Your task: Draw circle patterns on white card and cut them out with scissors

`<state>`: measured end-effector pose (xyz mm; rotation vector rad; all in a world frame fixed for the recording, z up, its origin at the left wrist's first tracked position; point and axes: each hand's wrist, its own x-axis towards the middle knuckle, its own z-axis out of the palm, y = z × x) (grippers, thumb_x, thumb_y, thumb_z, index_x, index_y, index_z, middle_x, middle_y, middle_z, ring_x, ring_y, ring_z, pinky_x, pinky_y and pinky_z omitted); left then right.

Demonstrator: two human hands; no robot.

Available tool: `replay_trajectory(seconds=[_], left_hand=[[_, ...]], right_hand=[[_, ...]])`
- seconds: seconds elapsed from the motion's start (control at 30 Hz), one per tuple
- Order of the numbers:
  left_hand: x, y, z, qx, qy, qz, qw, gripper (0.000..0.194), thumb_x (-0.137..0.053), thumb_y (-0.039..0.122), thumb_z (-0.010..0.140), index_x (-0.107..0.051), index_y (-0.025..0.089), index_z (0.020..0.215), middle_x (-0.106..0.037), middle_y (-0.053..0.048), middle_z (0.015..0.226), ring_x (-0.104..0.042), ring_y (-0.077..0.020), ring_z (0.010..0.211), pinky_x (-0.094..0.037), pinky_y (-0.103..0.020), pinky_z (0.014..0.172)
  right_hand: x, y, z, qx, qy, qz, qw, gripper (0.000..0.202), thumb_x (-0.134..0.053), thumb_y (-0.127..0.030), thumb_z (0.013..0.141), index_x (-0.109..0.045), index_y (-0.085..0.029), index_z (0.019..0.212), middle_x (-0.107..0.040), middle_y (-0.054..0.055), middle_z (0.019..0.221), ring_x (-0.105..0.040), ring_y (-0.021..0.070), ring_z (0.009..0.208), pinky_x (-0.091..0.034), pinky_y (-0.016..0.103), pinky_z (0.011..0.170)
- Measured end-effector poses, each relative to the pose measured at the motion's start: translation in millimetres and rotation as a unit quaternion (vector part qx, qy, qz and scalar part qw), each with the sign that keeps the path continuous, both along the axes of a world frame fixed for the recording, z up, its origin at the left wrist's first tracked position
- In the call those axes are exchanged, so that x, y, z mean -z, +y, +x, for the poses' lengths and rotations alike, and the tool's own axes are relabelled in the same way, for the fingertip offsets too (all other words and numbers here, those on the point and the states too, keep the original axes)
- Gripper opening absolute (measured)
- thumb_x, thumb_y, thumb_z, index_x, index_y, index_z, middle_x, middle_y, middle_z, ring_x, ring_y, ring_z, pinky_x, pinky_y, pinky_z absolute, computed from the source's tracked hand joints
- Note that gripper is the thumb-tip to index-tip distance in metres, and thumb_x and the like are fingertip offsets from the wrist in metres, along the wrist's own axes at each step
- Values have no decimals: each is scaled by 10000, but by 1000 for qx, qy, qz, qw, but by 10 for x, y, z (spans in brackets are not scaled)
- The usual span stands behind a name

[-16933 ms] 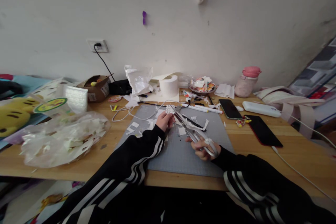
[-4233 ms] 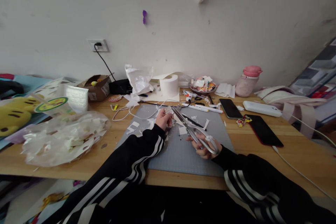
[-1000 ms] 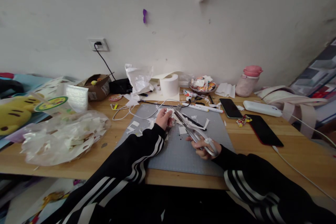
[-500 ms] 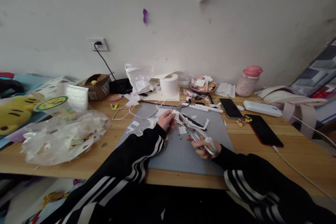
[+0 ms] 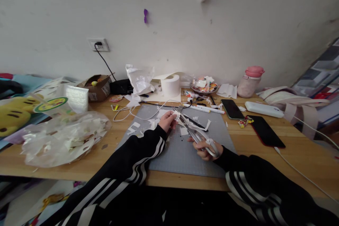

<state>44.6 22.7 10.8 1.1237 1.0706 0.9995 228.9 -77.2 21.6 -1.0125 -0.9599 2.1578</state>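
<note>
My left hand [image 5: 167, 120] pinches a small white piece with a bumpy, rounded outline [image 5: 177, 114]. In my right hand [image 5: 204, 149] is a pair of grey shears [image 5: 195, 135] with a spring between the handles. Its jaws reach up and left to the white piece, touching or very close; I cannot tell which. Both hands are just above a grey cutting mat [image 5: 169, 159]. White paper scraps [image 5: 134, 128] lie about the mat, and a slim black tool [image 5: 194, 123] rests behind the shears.
Behind the mat stand a white paper roll [image 5: 170, 85] and a bowl of scraps [image 5: 205, 85]. At right are two phones [image 5: 267, 131], a white power bank [image 5: 264, 109] and a pink-lidded bottle [image 5: 249, 82]. A clear plastic bag [image 5: 66, 137] lies left, near a yellow plush toy [image 5: 16, 116].
The view has shifted very slightly. Both hands, the white piece and the shears keep nearly the same positions.
</note>
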Motion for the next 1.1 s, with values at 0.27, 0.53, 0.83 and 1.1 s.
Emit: replay_trajectory(seconds=[0.27,0.53,0.83,1.1], left_hand=[[1,13,-5,-17,-5,11,1000,188,-539,299,927,-576,119,965,-578,22,741,-501,-52,501,-432,-170,438],[-32,1,-1,-42,-8,17,999,191,-536,294,929,-566,122,1006,-582,18,759,-503,-52,503,-432,-168,435],[-15,34,-22,-59,-19,44,997,177,-541,290,927,-571,120,967,-550,40,698,-460,-37,457,-395,-151,400],[-33,61,-37,-55,-29,71,996,159,-543,254,929,-570,119,1008,-511,66,639,-387,-15,392,-318,-125,338]], right_hand=[[30,5,2,6,6,3,1000,389,-715,-226,523,-558,-212,879,-360,-157,480,-181,-11,298,-43,145,334],[26,21,5,-6,15,-12,1000,489,-778,-474,543,-537,-199,868,-355,-140,485,-156,-6,317,-16,180,333],[47,32,64,-33,58,-18,998,512,-724,-584,598,-543,-204,890,-330,-137,498,-139,-3,324,20,168,356],[107,108,94,-64,83,-29,994,376,-661,-529,682,-542,-227,872,-342,-146,479,-97,12,323,-15,134,340]])
